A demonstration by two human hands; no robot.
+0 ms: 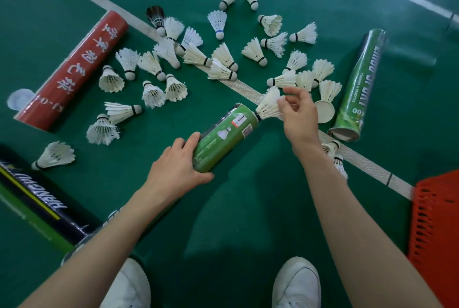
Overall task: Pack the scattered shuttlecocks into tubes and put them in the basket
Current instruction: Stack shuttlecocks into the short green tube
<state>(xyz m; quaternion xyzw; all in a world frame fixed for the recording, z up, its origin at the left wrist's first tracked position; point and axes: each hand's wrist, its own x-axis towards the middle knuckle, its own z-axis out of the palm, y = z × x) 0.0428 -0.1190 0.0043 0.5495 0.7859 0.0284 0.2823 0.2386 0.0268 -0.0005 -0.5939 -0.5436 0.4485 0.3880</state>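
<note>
My left hand (180, 166) grips the near end of a green tube (224, 135) that tilts up and away over the green floor. My right hand (299, 116) pinches the feathers of a white shuttlecock (269, 105) whose cork end sits in the tube's far mouth. Several white shuttlecocks (223, 59) lie scattered on the floor beyond, and one black one (156, 18) lies near the white court line. At the right edge stands the orange basket (434, 223).
A red tube (74, 69) lies at the left with a clear lid (19, 99) beside its end. A second green tube (357, 84) lies at the right, a white cap (325, 111) by it. A dark tube (42, 198) lies at the lower left. My white shoes (296, 283) are below.
</note>
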